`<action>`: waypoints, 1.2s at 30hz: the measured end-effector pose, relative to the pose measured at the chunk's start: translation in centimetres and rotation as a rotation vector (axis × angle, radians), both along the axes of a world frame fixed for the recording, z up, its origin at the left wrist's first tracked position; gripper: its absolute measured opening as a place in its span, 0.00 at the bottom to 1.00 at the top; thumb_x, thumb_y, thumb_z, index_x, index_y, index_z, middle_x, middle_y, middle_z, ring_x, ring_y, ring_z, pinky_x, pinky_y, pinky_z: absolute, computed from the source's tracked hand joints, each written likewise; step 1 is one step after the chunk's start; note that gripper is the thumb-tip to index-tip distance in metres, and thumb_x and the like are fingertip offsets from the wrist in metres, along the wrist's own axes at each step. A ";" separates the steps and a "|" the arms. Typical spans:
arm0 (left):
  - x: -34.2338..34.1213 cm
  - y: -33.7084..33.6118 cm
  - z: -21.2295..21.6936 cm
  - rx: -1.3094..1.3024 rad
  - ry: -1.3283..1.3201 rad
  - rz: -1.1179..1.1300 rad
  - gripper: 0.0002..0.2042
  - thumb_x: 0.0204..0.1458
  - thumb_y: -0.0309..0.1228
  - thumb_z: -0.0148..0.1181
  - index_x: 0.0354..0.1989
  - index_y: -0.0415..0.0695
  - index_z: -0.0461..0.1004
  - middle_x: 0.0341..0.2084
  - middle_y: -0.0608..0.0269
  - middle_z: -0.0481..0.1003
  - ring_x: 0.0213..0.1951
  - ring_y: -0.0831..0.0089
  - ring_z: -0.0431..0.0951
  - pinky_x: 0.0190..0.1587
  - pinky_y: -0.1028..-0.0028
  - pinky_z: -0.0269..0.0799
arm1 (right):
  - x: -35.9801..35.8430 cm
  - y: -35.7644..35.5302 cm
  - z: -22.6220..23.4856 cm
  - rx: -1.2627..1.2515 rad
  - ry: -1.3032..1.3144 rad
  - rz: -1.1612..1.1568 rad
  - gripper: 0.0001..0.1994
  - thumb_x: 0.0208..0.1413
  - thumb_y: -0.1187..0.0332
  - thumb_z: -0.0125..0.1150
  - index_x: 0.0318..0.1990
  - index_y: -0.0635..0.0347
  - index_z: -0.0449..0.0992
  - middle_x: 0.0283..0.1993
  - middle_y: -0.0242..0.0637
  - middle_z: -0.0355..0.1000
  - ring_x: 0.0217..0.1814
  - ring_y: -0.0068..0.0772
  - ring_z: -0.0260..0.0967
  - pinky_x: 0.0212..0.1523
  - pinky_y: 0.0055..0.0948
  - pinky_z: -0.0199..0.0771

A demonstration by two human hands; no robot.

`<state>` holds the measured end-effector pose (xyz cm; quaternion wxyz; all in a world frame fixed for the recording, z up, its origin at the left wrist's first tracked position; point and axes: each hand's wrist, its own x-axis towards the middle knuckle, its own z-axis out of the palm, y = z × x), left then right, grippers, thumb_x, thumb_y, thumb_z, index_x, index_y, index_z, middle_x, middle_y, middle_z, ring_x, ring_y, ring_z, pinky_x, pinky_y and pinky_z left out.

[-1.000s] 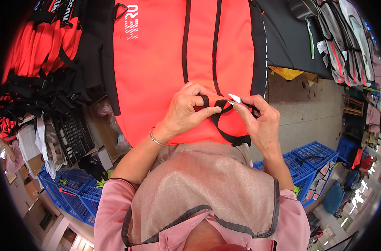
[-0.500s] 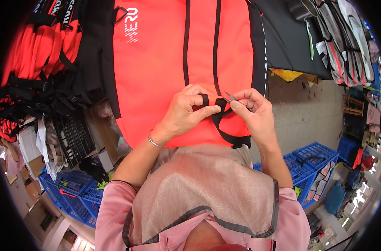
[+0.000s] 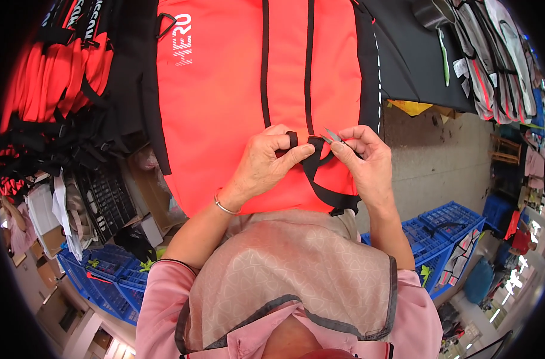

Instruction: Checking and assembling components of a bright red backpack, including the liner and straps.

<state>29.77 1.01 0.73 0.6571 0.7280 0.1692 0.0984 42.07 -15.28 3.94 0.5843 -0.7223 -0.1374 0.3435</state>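
Note:
A bright red-orange bag point(image 3: 218, 90) with black side panels and two black lengthwise strips lies in front of me, its near end against my apron. My left hand point(image 3: 261, 160) is closed at the bag's near part, pinching a black webbing strap point(image 3: 312, 166) between thumb and fingers. A dark band shows around one of its fingers. Just to the right, my right hand point(image 3: 367, 163) grips small thread snips point(image 3: 333, 136). Their pointed blades stand apart, close to the upper end of the strap. From there the strap loops down to the bag's lower right corner.
Red pieces with black straps point(image 3: 63, 78) are piled at the left. On the black table point(image 3: 416, 66) at the right lie a green-handled tool point(image 3: 444, 57), a metal container point(image 3: 431, 13) and grey bundled pieces point(image 3: 491, 60). Blue crates point(image 3: 446, 222) stand low on both sides.
The snips' blades have spread apart and lifted slightly off the strap. The bag has shifted a little to the left. My left hand still pinches the strap.

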 end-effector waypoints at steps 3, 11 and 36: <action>0.0 0.0 -0.2 0.042 0.008 -0.005 0.08 0.54 0.31 0.67 0.38 0.40 0.82 0.24 0.63 0.75 0.32 0.75 0.72 0.35 0.73 0.69 | 0.0 -0.3 -0.6 0.101 0.213 -0.027 0.13 0.55 0.75 0.68 0.46 0.64 0.73 0.32 0.33 0.78 0.34 0.15 0.71 0.36 0.16 0.69; -0.3 -1.0 -0.7 -0.106 0.058 0.049 0.09 0.56 0.31 0.65 0.40 0.39 0.82 0.28 0.66 0.74 0.32 0.81 0.71 0.34 0.76 0.68 | 1.5 -0.2 0.8 0.442 0.542 -0.171 0.16 0.63 0.60 0.60 0.49 0.64 0.70 0.24 0.23 0.64 0.23 0.11 0.57 0.22 0.13 0.53; -0.2 -0.9 -1.0 -0.113 -0.023 0.074 0.08 0.57 0.30 0.64 0.34 0.36 0.81 0.26 0.65 0.73 0.29 0.81 0.70 0.31 0.78 0.67 | -0.3 0.3 0.8 -0.256 -1.173 0.233 0.10 0.48 0.64 0.72 0.31 0.58 0.77 0.23 0.34 0.73 0.21 0.34 0.71 0.21 0.31 0.68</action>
